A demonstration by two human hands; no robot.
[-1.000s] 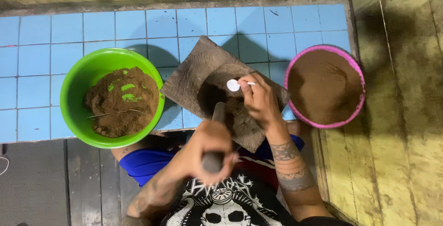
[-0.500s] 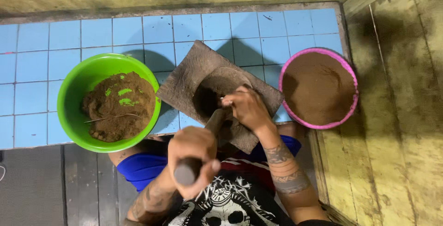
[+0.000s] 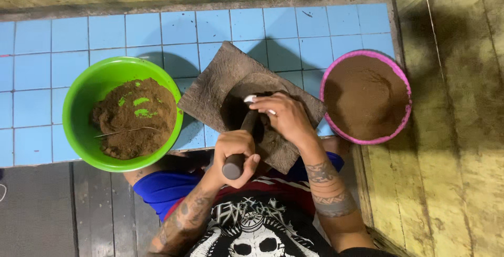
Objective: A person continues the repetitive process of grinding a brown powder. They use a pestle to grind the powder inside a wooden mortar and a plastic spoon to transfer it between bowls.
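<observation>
Gripping the dark pestle (image 3: 242, 141) at its butt end, left hand (image 3: 234, 152) is fully closed around it. Long axis runs up and slightly right from that fist into the stone mortar (image 3: 210, 86) hollow. Right hand (image 3: 286, 118) sits at the tip, nearer the hollow, fingers curled over something white (image 3: 250, 99), probably a spoon.
</observation>
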